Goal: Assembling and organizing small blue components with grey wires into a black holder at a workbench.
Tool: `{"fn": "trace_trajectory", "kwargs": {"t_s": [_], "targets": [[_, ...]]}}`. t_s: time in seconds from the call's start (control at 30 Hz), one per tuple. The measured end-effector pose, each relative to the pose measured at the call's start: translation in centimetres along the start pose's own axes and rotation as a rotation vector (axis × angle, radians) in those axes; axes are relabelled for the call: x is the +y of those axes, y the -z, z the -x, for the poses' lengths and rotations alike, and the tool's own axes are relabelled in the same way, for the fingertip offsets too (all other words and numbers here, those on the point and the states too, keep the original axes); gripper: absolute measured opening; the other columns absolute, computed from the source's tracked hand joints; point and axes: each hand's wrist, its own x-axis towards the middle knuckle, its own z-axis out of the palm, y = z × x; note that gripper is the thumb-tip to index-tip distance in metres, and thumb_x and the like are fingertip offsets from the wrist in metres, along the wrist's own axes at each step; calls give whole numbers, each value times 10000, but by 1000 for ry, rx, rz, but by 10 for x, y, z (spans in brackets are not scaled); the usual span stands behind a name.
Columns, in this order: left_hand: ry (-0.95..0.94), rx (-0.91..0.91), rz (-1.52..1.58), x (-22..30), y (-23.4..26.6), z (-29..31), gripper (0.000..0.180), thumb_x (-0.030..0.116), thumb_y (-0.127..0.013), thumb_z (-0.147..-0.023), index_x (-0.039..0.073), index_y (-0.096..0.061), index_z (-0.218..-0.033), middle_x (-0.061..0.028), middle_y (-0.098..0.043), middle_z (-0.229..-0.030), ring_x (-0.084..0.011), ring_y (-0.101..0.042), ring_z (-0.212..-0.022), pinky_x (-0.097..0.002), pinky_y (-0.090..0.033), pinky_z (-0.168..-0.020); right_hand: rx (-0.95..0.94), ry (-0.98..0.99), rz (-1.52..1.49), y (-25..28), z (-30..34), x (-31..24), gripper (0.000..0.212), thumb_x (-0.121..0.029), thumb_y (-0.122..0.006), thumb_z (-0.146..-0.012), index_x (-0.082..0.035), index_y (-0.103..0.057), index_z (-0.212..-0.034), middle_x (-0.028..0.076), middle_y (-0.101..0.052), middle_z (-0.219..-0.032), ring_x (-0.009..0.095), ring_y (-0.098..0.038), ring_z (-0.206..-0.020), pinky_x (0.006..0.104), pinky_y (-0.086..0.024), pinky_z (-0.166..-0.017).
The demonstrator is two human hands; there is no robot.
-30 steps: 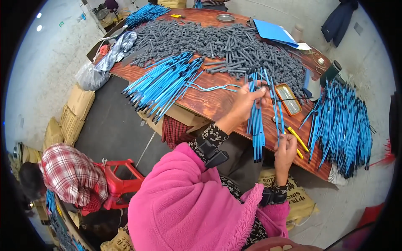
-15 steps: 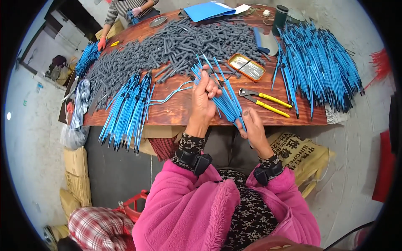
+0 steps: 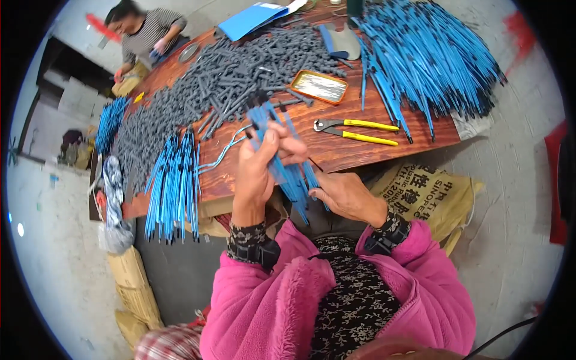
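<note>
My left hand (image 3: 258, 159) is closed round the middle of a bundle of thin blue rods (image 3: 292, 186) with black ends, held above the table's front edge. The bundle is tilted, its upper ends leaning away from me and blurred. My right hand (image 3: 351, 197) is closed at the bundle's right side, thumb and fingers gripping the lower part of a few rods; its inner fingers are partly hidden. Beyond my hands, pliers (image 3: 354, 131) with yellow handles lie on the table. Left of my left hand, another row of blue rods (image 3: 174, 189) overhangs the edge.
Grey tubular pieces (image 3: 234, 75) are heaped across the wooden table (image 3: 429, 126). A large pile of blue rods (image 3: 429, 57) lies at the right, near an orange-rimmed tin (image 3: 318, 87) of thin pins. A blue folder (image 3: 252, 21) lies at the back. Another person (image 3: 147, 36) sits at the far left.
Both hands and the bundle have come lower and closer to me, off the tabletop. My head view has turned, so the table appears tilted. The other person's hand has left the far blue rods.
</note>
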Motion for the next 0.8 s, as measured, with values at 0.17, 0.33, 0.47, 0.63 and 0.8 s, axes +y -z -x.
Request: {"fn": "trace_trajectory", "kwargs": {"t_s": [0.17,0.33,0.47,0.63,0.8], "targets": [[-72,-236,-6,0,8,11,203,241,-494,-1020,42,-507,-1056,-95,-588,-701,-209,-576,-633,-342,-533,-598,263,289,156,36,-21,1,418,-266,-617,-925,-25,-506,-1248,181,-620,-1057,389,-595,-995,453,-485,-802],[-42,-377,145,-12,-5,-6,230,277,-466,-1032,50,-501,-1034,-51,-501,-640,-168,-480,-558,-327,-495,-559,375,378,-304,22,-30,-8,457,-269,-613,-929,-19,-497,-1293,203,-613,-1131,405,-592,-1044,451,-483,-858],[-21,-270,233,-17,14,-17,229,270,-437,-1044,50,-502,-1037,-35,-453,-634,-172,-479,-573,-333,-501,-584,382,293,-394,-1,-42,-11,425,-212,-614,-917,-20,-508,-1281,209,-622,-1124,414,-607,-1020,455,-492,-838],[-85,-215,171,-23,15,-31,246,282,-427,-1048,48,-505,-1050,-38,-470,-661,-173,-490,-601,-329,-506,-602,596,257,-149,0,-54,-2,390,-77,-619,-872,-28,-537,-1249,192,-632,-1058,388,-635,-943,422,-512,-772],[-78,-182,60,-32,12,-38,257,284,-428,-1047,43,-514,-1077,-43,-492,-683,-173,-513,-636,-321,-518,-615,699,212,-71,3,-61,5,302,-18,-644,-821,-33,-621,-1121,157,-633,-962,341,-645,-853,379,-516,-689]]}}
